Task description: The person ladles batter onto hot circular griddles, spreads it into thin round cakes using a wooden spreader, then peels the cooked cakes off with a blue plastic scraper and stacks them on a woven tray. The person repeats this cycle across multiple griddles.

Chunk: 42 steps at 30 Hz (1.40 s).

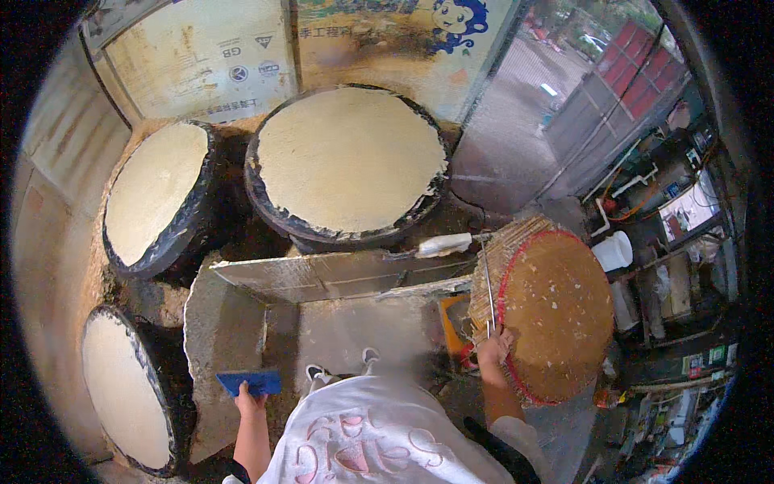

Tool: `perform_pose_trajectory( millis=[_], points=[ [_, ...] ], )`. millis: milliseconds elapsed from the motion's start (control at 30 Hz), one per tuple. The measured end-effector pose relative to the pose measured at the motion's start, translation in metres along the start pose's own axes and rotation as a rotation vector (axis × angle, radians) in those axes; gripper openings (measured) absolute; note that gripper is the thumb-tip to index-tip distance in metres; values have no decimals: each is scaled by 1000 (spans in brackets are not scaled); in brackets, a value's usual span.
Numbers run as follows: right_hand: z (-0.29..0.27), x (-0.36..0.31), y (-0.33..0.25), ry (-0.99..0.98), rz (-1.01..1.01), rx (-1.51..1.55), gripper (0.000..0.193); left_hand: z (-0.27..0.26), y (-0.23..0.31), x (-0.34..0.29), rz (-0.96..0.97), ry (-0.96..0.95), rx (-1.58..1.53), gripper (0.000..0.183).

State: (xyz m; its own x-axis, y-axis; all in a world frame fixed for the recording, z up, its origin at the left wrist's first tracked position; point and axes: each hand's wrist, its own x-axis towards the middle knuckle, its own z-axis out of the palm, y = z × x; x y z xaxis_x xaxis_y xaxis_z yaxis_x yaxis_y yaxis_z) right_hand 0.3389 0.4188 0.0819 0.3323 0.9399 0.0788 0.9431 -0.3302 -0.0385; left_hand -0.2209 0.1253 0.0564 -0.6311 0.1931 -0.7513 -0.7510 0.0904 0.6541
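Note:
My left hand [251, 395] grips a flat blue rectangular scraper-like plate [248, 381] by its near edge, over the low wall at the left. My right hand [493, 350] is closed about the lower end of a thin metal rod [488, 284]. It rests against the rim of a large round brown board [562, 315], edged in red and speckled with pale crumbs. Layered straw-like material [516, 235] shows at the board's far left side. Three big round black-rimmed pans hold smooth cream-coloured layers: one at the back [347, 161], one back left [157, 194] and one near left [127, 393].
A low wall [347, 274] separates me from the back pan; a white wrapped object [444, 245] lies on its ledge. An orange box [456, 323] stands beside the round board. Cluttered shelves [677, 290] with a white bucket [613, 251] line the right. A doorway [524, 121] opens at the back right.

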Motion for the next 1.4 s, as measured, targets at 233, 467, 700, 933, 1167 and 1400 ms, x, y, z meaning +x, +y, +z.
perform_pose_trajectory(
  millis=[233, 467, 700, 933, 1167, 1400],
  points=[
    [53, -1, 7, 7, -17, -302, 36, -94, -39, 9, -129, 206, 90, 36],
    [16, -1, -15, -179, 263, -87, 41, -131, -42, 32, -159, 150, 146, 32],
    [-19, 14, -45, -403, 337, 4, 32, -134, -35, 37, -136, -7, -43, 30],
    [-14, -14, -66, -341, 547, 1581, 34, -100, -30, 12, -38, 123, -8, 36],
    [-31, -15, -123, -267, -438, 989, 54, -118, -54, -25, -27, 259, -108, 39],
    [-104, -39, -276, -706, -1087, 527, 49, -125, -60, -50, -31, 456, -104, 32]
  ],
)
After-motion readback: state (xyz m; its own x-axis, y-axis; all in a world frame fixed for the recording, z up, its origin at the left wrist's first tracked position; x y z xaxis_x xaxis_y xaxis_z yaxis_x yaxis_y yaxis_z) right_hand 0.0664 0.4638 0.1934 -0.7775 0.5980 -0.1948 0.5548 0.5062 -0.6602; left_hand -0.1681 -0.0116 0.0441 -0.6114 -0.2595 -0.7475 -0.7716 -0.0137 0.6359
